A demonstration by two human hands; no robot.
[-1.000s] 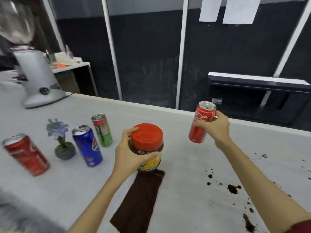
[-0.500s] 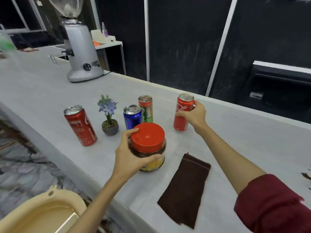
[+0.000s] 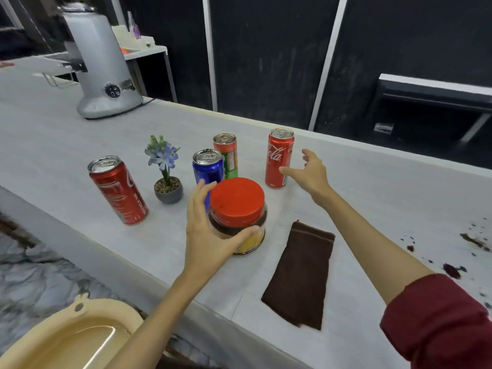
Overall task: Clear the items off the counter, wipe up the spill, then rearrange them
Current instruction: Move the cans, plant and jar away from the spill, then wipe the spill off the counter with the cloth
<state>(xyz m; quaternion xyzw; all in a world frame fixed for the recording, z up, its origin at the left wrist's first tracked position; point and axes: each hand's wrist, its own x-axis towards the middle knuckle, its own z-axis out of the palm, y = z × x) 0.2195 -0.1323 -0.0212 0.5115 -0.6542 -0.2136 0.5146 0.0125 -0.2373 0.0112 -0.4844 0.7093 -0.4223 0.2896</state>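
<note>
A jar with a red lid (image 3: 237,201) stands on the grey counter (image 3: 372,187). My left hand (image 3: 205,235) is cupped round its left side, the fingers straight and a little off the lid, the thumb touching the front of the jar. My right hand (image 3: 311,174) hovers open just right of a tall red cola can (image 3: 278,158), apart from it. Behind the jar stand a blue can (image 3: 207,166) and a green-and-orange can (image 3: 226,153). Further left are a small flower pot (image 3: 167,186) and another red can (image 3: 117,190). A brown cloth (image 3: 300,275) lies right of the jar. Dark spill spots (image 3: 474,241) mark the far right.
A silver grinder (image 3: 101,62) stands at the counter's back left. A cream basin (image 3: 66,339) sits below the counter's near edge at the lower left. Dark wall panels run behind the counter.
My right hand set the tall red can down beside the other cans and let go of it. The jar came to rest on the counter and my left fingers straightened off its lid.
</note>
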